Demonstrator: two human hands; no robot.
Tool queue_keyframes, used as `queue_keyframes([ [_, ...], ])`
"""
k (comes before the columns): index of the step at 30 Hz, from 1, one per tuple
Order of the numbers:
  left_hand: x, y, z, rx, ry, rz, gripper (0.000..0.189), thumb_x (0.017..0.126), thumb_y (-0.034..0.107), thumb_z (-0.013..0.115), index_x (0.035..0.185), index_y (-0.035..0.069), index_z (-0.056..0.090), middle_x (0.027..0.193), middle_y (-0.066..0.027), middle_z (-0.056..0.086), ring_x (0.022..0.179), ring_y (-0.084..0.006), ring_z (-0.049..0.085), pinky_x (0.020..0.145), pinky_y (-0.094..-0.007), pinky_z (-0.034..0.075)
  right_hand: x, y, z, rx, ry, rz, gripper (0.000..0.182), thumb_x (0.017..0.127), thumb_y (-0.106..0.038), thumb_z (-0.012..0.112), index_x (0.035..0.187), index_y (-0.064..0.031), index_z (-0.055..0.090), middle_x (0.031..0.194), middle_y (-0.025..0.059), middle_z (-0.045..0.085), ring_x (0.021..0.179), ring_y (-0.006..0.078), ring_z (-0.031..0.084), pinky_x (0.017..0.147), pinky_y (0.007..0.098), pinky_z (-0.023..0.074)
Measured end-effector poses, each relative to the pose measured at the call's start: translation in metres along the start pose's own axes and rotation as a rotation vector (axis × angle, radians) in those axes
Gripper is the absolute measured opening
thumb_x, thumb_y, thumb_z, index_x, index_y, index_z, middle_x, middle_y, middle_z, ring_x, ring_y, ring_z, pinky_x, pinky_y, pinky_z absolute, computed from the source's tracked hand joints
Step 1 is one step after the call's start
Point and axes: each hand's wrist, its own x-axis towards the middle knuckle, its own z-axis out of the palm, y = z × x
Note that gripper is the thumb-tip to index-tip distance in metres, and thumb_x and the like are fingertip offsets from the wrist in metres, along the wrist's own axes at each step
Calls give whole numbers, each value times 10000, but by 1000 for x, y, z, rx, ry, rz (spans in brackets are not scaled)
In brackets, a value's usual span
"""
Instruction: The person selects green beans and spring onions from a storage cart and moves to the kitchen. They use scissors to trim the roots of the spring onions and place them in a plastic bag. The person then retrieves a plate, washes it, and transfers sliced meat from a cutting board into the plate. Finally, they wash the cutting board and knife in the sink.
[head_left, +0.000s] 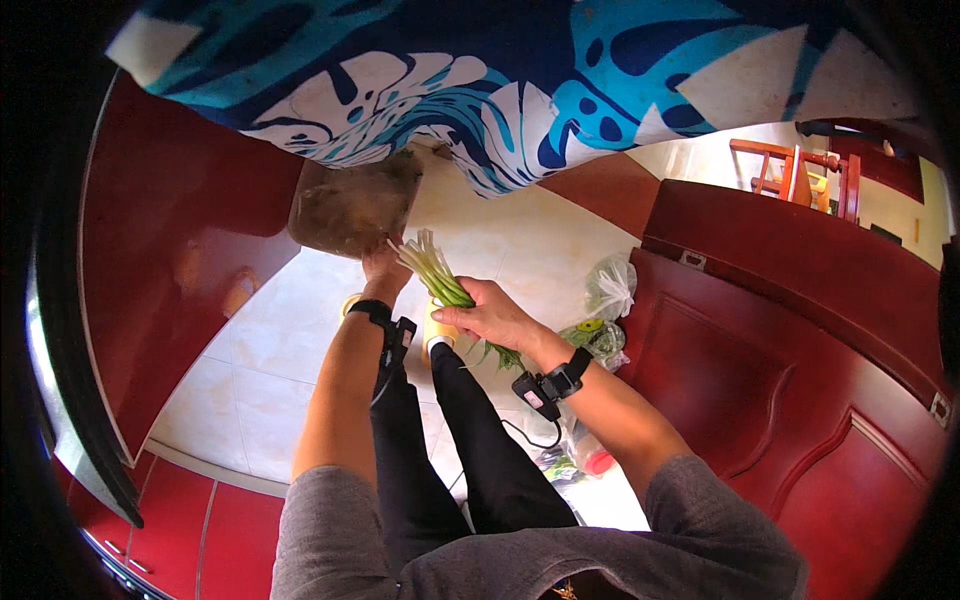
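A bunch of green onions (439, 277) is gripped in my right hand (491, 315), with the white ends pointing up and to the left. Their green leaves hang below that hand, toward my wrist. My left hand (386, 264) is just left of the white ends, at the near edge of a brownish container (337, 214) on the floor. The fingers of this hand are partly hidden, so whether they hold anything cannot be told. Both wrists wear black straps with small devices.
A blue and white patterned cloth (450, 90) hangs across the top. Dark red panels (712, 375) stand at the right, and red cabinets (172, 525) at lower left. Plastic bags (611, 289), some with greens, lie on the tiled floor right of my feet in yellow slippers (436, 330).
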Motion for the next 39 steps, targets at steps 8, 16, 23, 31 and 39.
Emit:
queue_keyframes([
  [8, -50, 21, 20, 100, -52, 119, 297, 840, 205, 465, 1064, 58, 593, 1050, -117, 610, 1011, -262, 564, 881, -394, 386, -27, 0, 11, -7, 48, -39, 313, 839, -262, 681, 1034, -51, 557, 675, -25, 510, 511, 50, 434, 453, 215, 365],
  [16, -105, 33, -13, -432, -332, -58, 288, 862, 272, 512, 1033, 59, 603, 986, -102, 644, 928, -282, 610, 797, -389, 443, -32, 8, 21, 9, 41, -100, 312, 827, -248, 689, 996, -36, 535, 718, -3, 545, 575, 72, 501, 510, 216, 428],
  [23, -89, 44, -173, -2150, -646, -606, 364, 948, 392, 472, 1116, 72, 517, 962, -54, 608, 841, -162, 598, 671, -323, 493, -44, -2, 13, 24, 64, 53, 307, 827, -269, 681, 1005, -42, 575, 702, 0, 573, 563, 75, 532, 510, 227, 455],
  [31, -70, 26, -171, -1384, -584, 33, 121, 802, 69, 617, 916, 29, 612, 813, -119, 629, 731, -269, 597, 617, -346, 481, -73, -16, 14, 106, 31, 5, 324, 841, -370, 667, 875, -67, 557, 615, 1, 546, 509, 74, 497, 462, 236, 403],
  [39, -63, 62, -239, -1701, -643, -308, 154, 893, 110, 478, 975, 19, 571, 879, -74, 609, 820, -224, 610, 747, -353, 507, -138, -31, 3, 47, 11, -195, 331, 838, -362, 648, 758, -55, 554, 532, 6, 482, 443, 84, 436, 394, 264, 326],
])
